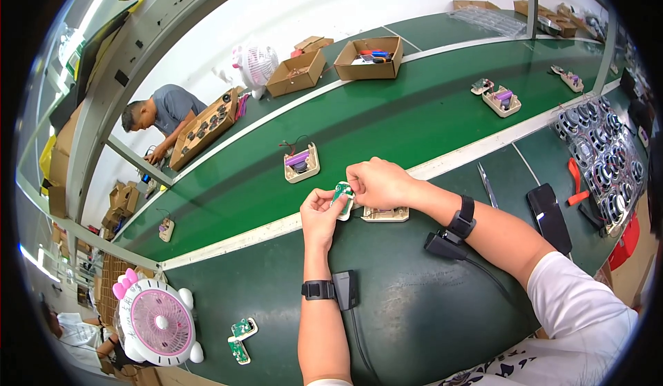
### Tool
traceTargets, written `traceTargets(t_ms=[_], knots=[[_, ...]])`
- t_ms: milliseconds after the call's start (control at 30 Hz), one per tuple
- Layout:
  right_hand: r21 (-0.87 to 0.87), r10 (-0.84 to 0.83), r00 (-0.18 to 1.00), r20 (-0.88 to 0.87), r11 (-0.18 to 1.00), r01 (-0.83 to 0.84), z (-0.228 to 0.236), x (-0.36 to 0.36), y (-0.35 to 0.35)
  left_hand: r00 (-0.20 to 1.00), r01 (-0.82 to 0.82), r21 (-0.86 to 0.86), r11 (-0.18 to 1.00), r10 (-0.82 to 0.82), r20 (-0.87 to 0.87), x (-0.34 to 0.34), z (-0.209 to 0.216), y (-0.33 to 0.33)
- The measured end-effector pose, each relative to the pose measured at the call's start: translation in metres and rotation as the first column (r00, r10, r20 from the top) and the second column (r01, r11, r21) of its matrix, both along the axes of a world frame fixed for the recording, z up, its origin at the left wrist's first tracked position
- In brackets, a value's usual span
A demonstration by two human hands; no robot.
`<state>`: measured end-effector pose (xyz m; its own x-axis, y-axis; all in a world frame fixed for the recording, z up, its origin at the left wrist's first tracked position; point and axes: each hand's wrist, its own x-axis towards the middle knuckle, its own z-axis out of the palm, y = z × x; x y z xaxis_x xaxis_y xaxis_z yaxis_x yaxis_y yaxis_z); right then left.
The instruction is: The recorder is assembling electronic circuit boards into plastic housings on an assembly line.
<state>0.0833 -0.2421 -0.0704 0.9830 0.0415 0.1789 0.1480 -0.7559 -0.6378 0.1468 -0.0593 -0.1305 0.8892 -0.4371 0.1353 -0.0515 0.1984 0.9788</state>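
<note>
My left hand (320,217) pinches a small green circuit board (341,192) with a pale backing, held above the near edge of the green belt. Closed in a pinch, my right hand (380,184) meets the board's right side; what its fingertips grip is hidden. Below the right hand a cream plastic housing (387,215) lies on the work table, partly covered by the hand. Two more green boards on pale plates, an upper one (242,328) and a lower one (238,351), rest at the table's lower left.
On the belt (407,123) sit cream housings with purple cylinders, one (301,163) just beyond my hands. Tweezers (487,184), a black phone (549,218) and a tray of round speakers (601,158) lie right. A pink-and-white fan (162,320) stands left. Another person (169,113) works across the belt.
</note>
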Motion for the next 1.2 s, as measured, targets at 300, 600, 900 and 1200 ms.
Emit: traceTargets(t_ms=[300,600,900,1200], knots=[[-0.003,0.006,1.000,-0.028,1.000,-0.006,0.0038,-0.0019,0.0002,1.000,-0.002,0.025,1.000,0.002,0.003,-0.0021,0.0003,-0.0016],[0.007,0.010,1.000,-0.026,1.000,-0.009,0.0042,-0.0035,-0.0022,0.997,0.066,0.034,0.997,-0.065,-0.032,-0.0025,0.0038,0.0016],[0.088,0.058,0.997,-0.057,0.995,-0.053,0.0041,0.0010,-0.0040,0.995,0.075,-0.005,0.997,-0.075,-0.059,0.0019,0.0007,0.0055],[0.076,0.019,0.999,-0.042,0.997,-0.015,0.0000,-0.0001,-0.0073,0.995,0.079,0.001,0.997,-0.079,-0.060,0.0017,-0.0003,-0.0005]])
